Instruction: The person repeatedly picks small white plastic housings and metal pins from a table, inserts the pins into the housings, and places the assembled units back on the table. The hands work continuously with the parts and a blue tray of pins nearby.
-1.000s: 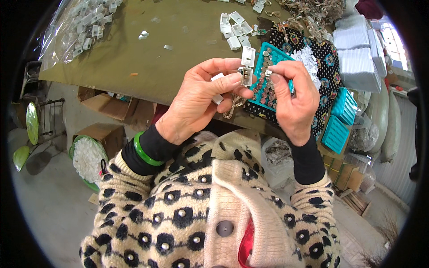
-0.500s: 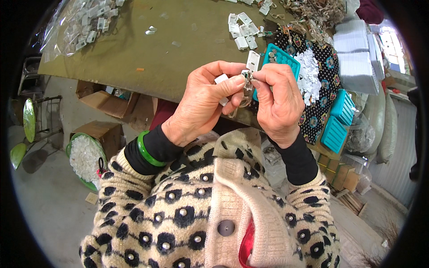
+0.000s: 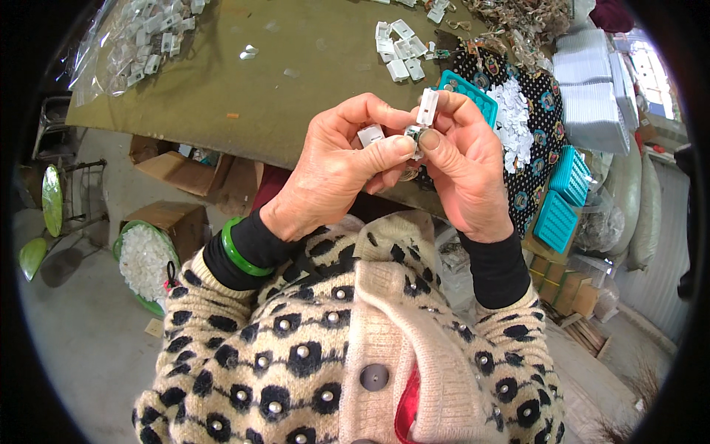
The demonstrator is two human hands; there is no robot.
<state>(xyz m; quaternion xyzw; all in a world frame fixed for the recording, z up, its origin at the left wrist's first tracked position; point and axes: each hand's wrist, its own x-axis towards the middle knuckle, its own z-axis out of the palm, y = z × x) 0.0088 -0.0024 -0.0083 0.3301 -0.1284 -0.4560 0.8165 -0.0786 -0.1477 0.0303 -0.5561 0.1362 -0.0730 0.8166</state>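
Above the table's near edge, both hands meet fingertip to fingertip. My left hand [image 3: 336,152] pinches a small circuit board [image 3: 413,132] with metal parts between thumb and fingers. A second white plastic piece [image 3: 370,135] is tucked in its curled fingers. My right hand [image 3: 473,166] has its thumb against the board, and its fingers hold a small white plastic case [image 3: 427,107] upright just above it. Thin wire loops under the board, mostly hidden by the fingers. A teal tray [image 3: 470,96] with round silver pieces lies just beyond the right hand.
More white cases [image 3: 401,49] lie on the green table [image 3: 244,96]. A clear bag [image 3: 151,41] of them sits far left. White chips [image 3: 512,122] cover a patterned cloth. Teal trays [image 3: 555,222] and stacked white trays [image 3: 588,89] stand right; a green basin [image 3: 148,259] is lower left.
My right fingers have moved up from the board's side onto the white case, with the thumb now against the board. The case has shifted slightly right; the left hand keeps its pinch.
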